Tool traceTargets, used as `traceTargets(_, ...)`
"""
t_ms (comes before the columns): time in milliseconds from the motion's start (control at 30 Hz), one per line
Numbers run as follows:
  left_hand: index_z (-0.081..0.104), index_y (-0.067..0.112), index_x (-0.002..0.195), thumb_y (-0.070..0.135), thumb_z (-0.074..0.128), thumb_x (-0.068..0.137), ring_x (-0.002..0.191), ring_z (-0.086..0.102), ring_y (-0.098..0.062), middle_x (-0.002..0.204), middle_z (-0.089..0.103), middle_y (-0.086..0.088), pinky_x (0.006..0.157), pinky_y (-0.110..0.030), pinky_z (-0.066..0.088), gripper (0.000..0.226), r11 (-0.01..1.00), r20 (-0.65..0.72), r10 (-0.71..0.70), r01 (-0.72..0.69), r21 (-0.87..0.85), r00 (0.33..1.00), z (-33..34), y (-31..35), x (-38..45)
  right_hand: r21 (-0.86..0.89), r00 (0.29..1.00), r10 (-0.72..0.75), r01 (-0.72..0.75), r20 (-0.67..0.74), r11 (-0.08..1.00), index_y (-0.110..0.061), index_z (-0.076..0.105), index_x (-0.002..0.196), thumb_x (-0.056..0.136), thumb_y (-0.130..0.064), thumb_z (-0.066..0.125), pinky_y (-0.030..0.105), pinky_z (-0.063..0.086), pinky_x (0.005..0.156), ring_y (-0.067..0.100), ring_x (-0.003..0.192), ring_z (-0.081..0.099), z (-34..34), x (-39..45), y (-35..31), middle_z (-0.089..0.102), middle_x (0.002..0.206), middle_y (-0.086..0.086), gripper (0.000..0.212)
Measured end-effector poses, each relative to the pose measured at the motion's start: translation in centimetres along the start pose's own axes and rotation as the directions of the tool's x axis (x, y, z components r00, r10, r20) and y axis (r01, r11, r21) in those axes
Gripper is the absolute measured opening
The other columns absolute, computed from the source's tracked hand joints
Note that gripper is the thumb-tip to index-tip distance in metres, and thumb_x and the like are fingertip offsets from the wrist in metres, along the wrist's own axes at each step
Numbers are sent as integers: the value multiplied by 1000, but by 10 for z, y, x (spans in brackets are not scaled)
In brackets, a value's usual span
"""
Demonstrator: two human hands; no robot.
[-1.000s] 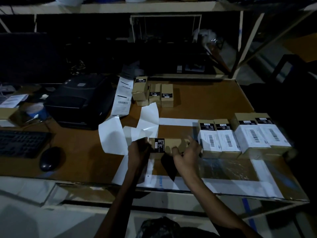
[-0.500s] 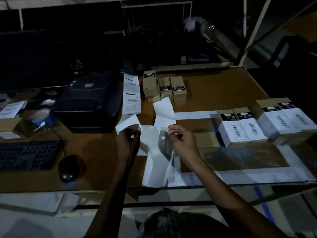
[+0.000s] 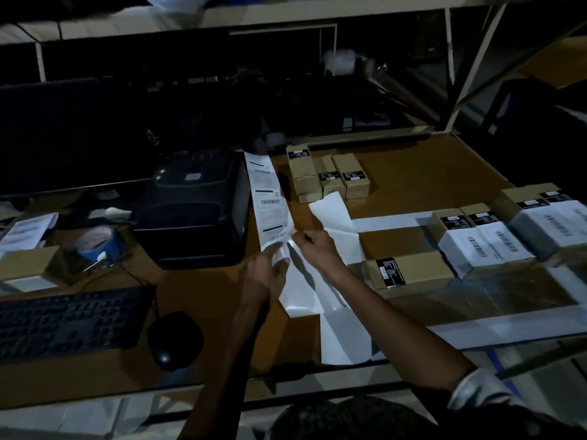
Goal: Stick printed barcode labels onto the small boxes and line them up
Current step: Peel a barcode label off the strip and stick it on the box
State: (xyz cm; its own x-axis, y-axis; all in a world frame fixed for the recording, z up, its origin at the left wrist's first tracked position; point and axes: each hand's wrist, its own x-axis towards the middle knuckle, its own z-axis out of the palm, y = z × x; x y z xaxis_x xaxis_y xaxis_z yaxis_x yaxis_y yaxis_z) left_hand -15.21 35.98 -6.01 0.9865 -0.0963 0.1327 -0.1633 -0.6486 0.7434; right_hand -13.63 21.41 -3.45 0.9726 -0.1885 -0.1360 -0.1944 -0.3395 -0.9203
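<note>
A strip of printed barcode labels [image 3: 268, 198] runs out of the black label printer [image 3: 193, 208] across the brown table [image 3: 413, 182]. My left hand [image 3: 268, 273] holds the strip's near end from below. My right hand [image 3: 317, 247] pinches the paper at that same end. One plain small box [image 3: 409, 274] lies on its side just right of my right arm. Several labelled boxes [image 3: 489, 239] stand in a row at the right. Three unlabelled boxes [image 3: 330, 176] sit at the back.
Blank white backing sheets [image 3: 336, 223] lie under and behind my hands, one hanging over the front edge. A keyboard [image 3: 70, 322] and mouse [image 3: 173, 339] sit at the left. A tape roll [image 3: 95, 242] and another box [image 3: 30, 268] are beside the printer.
The box I held a second ago now lies on the table at the right. Both hands moved up and left to the end of the printed strip.
</note>
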Motion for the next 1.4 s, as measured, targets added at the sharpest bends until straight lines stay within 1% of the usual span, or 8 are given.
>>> traceTargets(133, 72, 17, 116, 18, 61, 97, 104, 68, -24, 115, 73, -6, 86, -24, 48, 22, 995, -68, 93, -94, -21, 993, 0, -4, 1, 33, 998, 32, -33, 46, 999, -15, 72, 120, 97, -22, 66, 24, 45, 92, 11, 111, 60, 5, 2, 8, 67, 115, -6, 25)
traceTargets(300, 72, 12, 119, 19, 63, 96, 102, 69, -22, 113, 73, -8, 84, -17, 45, 25, 999, -128, 38, -43, -34, 991, -5, -2, 8, 169, 997, 45, -55, 58, 984, -13, 73, 114, 97, -16, 66, 29, 53, 93, 17, 105, 66, 6, -4, 21, 72, 109, -3, 19)
traceTargets(433, 76, 13, 109, 27, 74, 89, 90, 67, -12, 102, 76, -3, 75, -3, 40, 24, 989, -160, 107, -122, -86, 981, -6, 6, 8, 224, 993, -41, 14, 114, 975, -13, 77, 110, 94, -15, 70, 24, 56, 88, 11, 99, 70, -3, -9, 27, 76, 103, -3, 17)
traceTargets(567, 78, 8, 100, 18, 82, 81, 90, 67, -15, 99, 75, -5, 78, -27, 54, 22, 956, -175, 267, -283, -75, 948, -5, 16, 9, 273, 980, -159, 122, 117, 954, -8, 76, 110, 92, -11, 72, 19, 56, 80, 6, 94, 71, -17, -12, 36, 77, 101, -3, 18)
traceTargets(800, 79, 7, 100, 28, 88, 72, 90, 69, -19, 99, 75, -6, 81, -34, 57, 36, 920, -144, 390, -389, 33, 909, 0, 18, 13, 258, 955, -250, 205, 158, 944, -9, 74, 117, 94, -4, 68, 38, 57, 95, 18, 105, 71, -27, -5, 49, 76, 111, 2, 25)
traceTargets(1000, 79, 11, 103, 26, 82, 79, 88, 70, -17, 101, 76, -5, 78, -34, 58, 28, 937, -120, 348, -345, 51, 930, 6, 18, 18, 265, 956, -267, 228, 122, 937, -4, 74, 117, 93, 2, 66, 26, 56, 90, 12, 100, 72, -31, 0, 49, 76, 109, 4, 26)
traceTargets(1167, 81, 19, 99, 18, 82, 81, 81, 67, -4, 91, 75, 5, 67, -19, 51, 18, 962, -116, 254, -263, -70, 960, 5, 23, 18, 252, 961, -269, 245, 68, 936, -10, 77, 109, 91, 2, 68, 28, 57, 83, 16, 95, 72, -30, 3, 50, 77, 102, 3, 23)
traceTargets(1400, 81, 24, 96, 42, 63, 93, 81, 64, -2, 94, 72, 9, 65, -19, 47, 25, 956, -36, 292, -291, 36, 956, -2, 20, 20, 168, 948, -317, 308, 28, 937, -12, 80, 103, 89, -7, 74, 19, 54, 82, 4, 91, 70, -26, 4, 44, 77, 97, -3, 16)
